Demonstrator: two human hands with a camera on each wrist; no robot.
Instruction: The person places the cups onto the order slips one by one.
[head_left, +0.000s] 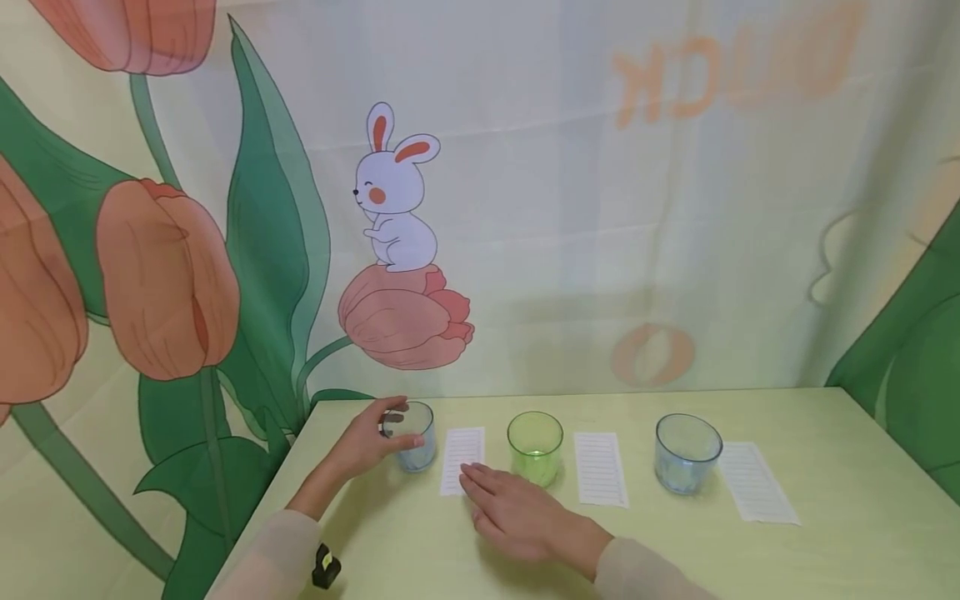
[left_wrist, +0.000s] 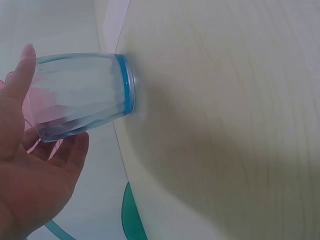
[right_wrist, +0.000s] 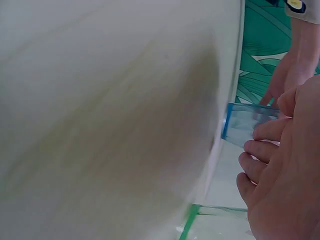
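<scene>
My left hand (head_left: 365,443) holds a clear bluish drinking glass (head_left: 422,456) near its rim at the table's left end. In the left wrist view, the thumb lies on one side of the glass (left_wrist: 82,90) and the curled fingers on the other; its blue-tinted base stands on the table. Fingers extended and close together, my right hand (head_left: 517,512) reaches over the near edge of the left paper slip (head_left: 463,446). Whether its fingertips touch the paper cannot be made out. Just behind that hand stands a green glass (head_left: 535,433), its lower part partly covered.
Farther right are a printed slip (head_left: 600,468), another bluish glass (head_left: 686,471) and a third slip (head_left: 757,483), all on the pale yellow table (head_left: 847,467). A curtain (head_left: 540,250) printed with tulips and a rabbit hangs behind. A small black object (head_left: 326,568) is by the left sleeve.
</scene>
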